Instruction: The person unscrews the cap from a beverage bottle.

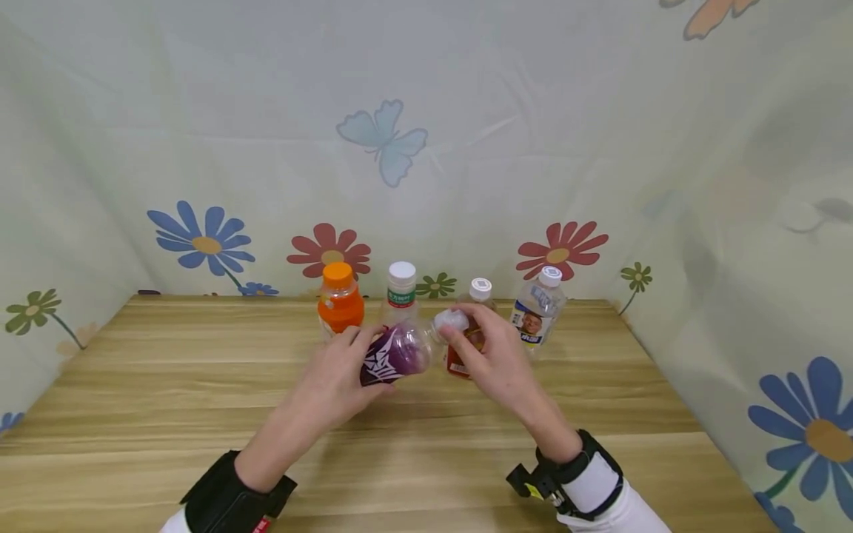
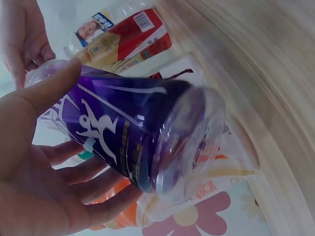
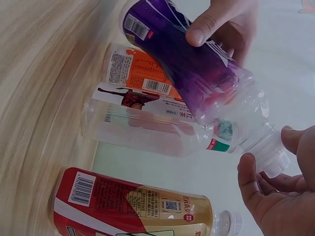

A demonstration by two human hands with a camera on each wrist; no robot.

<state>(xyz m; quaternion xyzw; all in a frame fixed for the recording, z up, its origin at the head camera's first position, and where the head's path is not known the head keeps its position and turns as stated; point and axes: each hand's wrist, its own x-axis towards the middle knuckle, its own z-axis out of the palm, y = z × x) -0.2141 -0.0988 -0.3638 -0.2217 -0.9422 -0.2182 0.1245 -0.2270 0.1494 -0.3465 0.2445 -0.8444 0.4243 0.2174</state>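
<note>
Left hand (image 1: 333,374) grips purple bottle (image 1: 397,352), right hand (image 1: 496,359) pinches cap (image 1: 451,321); orange bottle (image 1: 341,305), red bottle (image 3: 135,205) behind, partly hidden

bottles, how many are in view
5: the purple bottle in the left hand, its cap in the right hand; behind, left to right, the orange bottle, green-labelled bottle, red-and-gold bottle and photo-labelled bottle. More could be hidden.
</note>
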